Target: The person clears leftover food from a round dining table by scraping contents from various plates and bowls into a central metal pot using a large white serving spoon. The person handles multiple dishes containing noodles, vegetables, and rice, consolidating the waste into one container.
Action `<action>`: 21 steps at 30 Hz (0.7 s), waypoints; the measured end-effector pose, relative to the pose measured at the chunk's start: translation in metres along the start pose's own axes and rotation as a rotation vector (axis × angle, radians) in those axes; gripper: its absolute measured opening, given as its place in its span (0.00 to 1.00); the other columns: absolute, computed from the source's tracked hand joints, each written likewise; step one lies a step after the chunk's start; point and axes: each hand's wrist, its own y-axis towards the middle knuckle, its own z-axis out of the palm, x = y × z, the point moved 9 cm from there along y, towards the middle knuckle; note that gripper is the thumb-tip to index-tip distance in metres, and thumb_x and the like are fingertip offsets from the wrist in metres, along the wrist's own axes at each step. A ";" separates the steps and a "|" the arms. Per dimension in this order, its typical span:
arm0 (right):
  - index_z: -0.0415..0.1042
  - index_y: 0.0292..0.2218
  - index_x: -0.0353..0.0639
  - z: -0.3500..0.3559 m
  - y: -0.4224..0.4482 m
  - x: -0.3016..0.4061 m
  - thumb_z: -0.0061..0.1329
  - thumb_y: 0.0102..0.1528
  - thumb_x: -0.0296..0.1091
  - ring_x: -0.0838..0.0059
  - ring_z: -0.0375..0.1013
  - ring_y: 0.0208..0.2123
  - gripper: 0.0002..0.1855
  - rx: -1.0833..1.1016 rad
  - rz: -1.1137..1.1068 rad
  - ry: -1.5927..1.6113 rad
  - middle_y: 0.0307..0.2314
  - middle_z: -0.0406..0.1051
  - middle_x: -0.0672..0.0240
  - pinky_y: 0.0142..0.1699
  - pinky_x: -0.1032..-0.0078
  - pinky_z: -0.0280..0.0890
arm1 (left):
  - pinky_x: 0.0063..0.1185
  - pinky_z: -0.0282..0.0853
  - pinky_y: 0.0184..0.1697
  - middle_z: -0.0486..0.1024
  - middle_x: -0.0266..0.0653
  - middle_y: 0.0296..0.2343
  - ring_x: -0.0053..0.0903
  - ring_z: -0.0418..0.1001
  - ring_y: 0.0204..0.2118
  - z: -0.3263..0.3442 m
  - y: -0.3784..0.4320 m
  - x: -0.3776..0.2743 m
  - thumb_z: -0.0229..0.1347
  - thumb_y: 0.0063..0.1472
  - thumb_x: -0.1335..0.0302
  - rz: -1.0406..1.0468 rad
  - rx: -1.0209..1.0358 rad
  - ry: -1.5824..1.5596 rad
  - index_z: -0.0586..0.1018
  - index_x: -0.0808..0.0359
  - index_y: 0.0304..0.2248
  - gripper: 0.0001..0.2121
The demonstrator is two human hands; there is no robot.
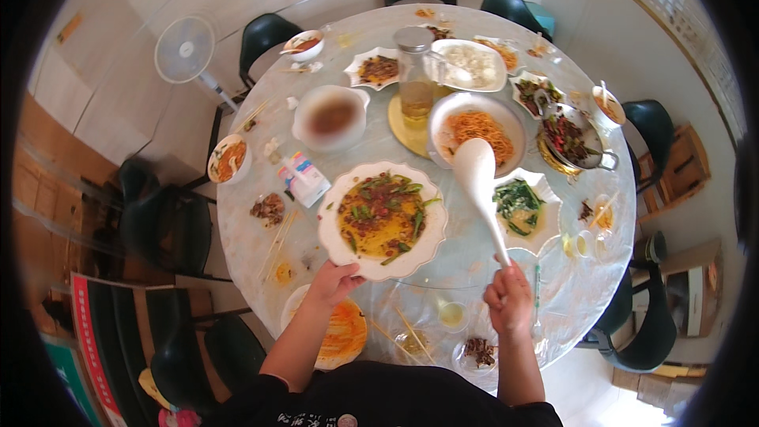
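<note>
My left hand [337,284] grips the near rim of a white scalloped plate [332,243] that holds oily leftovers with green peppers and chilies. In my right hand [511,302] is the handle of a large white ladle [476,175], its bowl raised over the table's right half. Behind the ladle lies a white bowl [439,112] of orange shredded food, partly hidden by it. A scalloped dish [548,231] of leafy greens sits just right of the ladle. Below my left forearm is an orange-stained plate [345,332], partly covered by the arm.
A glass pitcher [415,83] stands mid-table beside a white soup tureen [308,130]. A tissue pack [303,181] lies to the left. At the right is a metal wok [584,130] on a gold stand. Used cups, chopsticks and food scraps litter the film-covered round table [367,151]. Dark chairs [172,228] surround it.
</note>
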 end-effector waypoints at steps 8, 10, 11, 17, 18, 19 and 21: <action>0.59 0.47 0.39 0.026 -0.008 -0.004 0.29 0.61 0.35 0.83 0.52 0.13 0.16 0.215 0.060 0.002 0.16 0.60 0.68 0.18 0.86 0.49 | 0.28 0.68 0.41 0.67 0.40 0.44 0.31 0.69 0.43 0.059 0.001 -0.044 0.49 0.52 0.81 0.057 0.113 -0.021 0.62 0.63 0.49 0.23; 0.59 0.47 0.40 0.030 -0.006 -0.002 0.29 0.61 0.35 0.82 0.54 0.14 0.16 0.249 0.054 0.013 0.18 0.62 0.67 0.18 0.86 0.50 | 0.27 0.68 0.39 0.67 0.40 0.43 0.30 0.70 0.41 0.082 0.011 -0.056 0.48 0.53 0.80 0.059 0.142 0.019 0.62 0.63 0.49 0.22; 0.59 0.47 0.40 0.033 -0.005 -0.001 0.30 0.61 0.35 0.82 0.54 0.14 0.16 0.258 0.053 0.016 0.19 0.63 0.67 0.19 0.86 0.50 | 0.27 0.68 0.39 0.67 0.40 0.43 0.30 0.70 0.41 0.090 0.015 -0.062 0.48 0.53 0.80 0.065 0.149 0.036 0.62 0.63 0.49 0.22; 0.62 0.46 0.38 0.014 0.024 0.013 0.33 0.59 0.31 0.84 0.56 0.14 0.14 0.111 0.012 -0.097 0.22 0.64 0.69 0.18 0.88 0.50 | 0.30 0.68 0.42 0.69 0.44 0.42 0.33 0.70 0.42 0.156 0.050 -0.092 0.47 0.53 0.81 0.070 0.133 0.239 0.62 0.65 0.47 0.20; 0.62 0.45 0.38 0.013 0.033 0.019 0.34 0.59 0.32 0.84 0.56 0.14 0.14 0.087 0.017 -0.122 0.22 0.63 0.69 0.18 0.88 0.50 | 0.32 0.67 0.43 0.68 0.44 0.42 0.33 0.70 0.42 0.163 0.061 -0.094 0.47 0.53 0.81 0.030 0.147 0.272 0.62 0.65 0.48 0.21; 0.62 0.45 0.38 0.012 0.042 0.024 0.34 0.59 0.32 0.85 0.56 0.13 0.14 0.064 0.023 -0.148 0.22 0.63 0.70 0.17 0.89 0.49 | 0.34 0.67 0.44 0.68 0.45 0.42 0.34 0.70 0.42 0.170 0.070 -0.095 0.47 0.53 0.81 -0.009 0.160 0.305 0.61 0.64 0.48 0.22; 0.63 0.44 0.38 0.011 0.061 0.033 0.34 0.59 0.32 0.85 0.55 0.13 0.13 0.066 0.041 -0.160 0.22 0.63 0.70 0.17 0.89 0.48 | 0.34 0.67 0.44 0.68 0.45 0.42 0.34 0.70 0.42 0.192 0.083 -0.096 0.47 0.53 0.81 -0.034 0.175 0.352 0.62 0.65 0.48 0.21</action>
